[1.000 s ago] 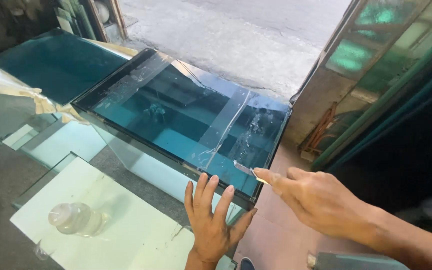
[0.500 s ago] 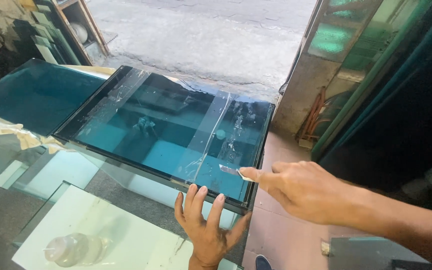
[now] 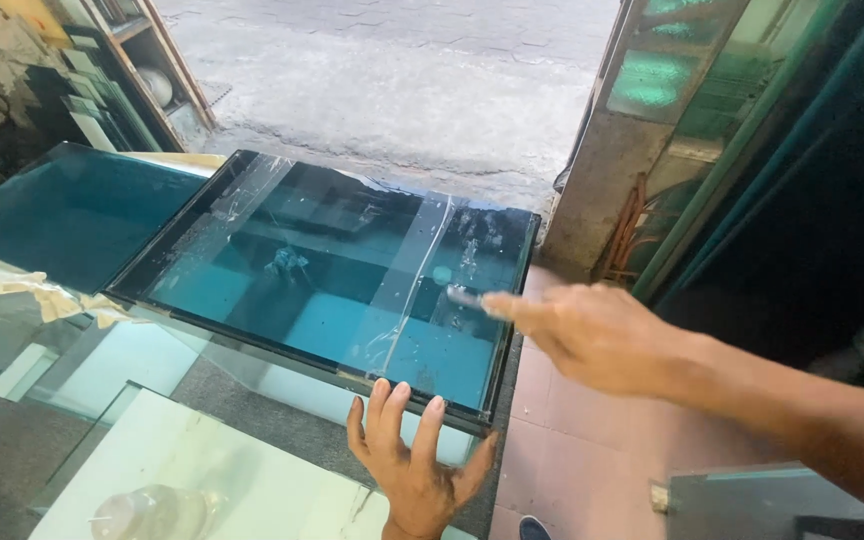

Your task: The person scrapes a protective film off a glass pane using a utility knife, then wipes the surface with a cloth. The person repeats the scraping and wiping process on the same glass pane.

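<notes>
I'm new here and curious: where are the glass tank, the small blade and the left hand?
glass tank point(image 3: 302, 290), head view, top glass panel.
small blade point(image 3: 464, 296), head view, its metal tip.
left hand point(image 3: 414, 470), head view, back of hand.

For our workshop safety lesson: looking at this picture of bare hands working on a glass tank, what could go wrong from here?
1. The left hand presses flat against the glass tank near its upper rim, where a raw edge could cut bare skin.
2. The right hand holds a small blade over the top panel; a slip might nick the left hand's fingers or scratch the glass.

Left hand point(image 3: 414, 462) splayed flat, right hand point(image 3: 592, 335) reaching, pinching
</notes>
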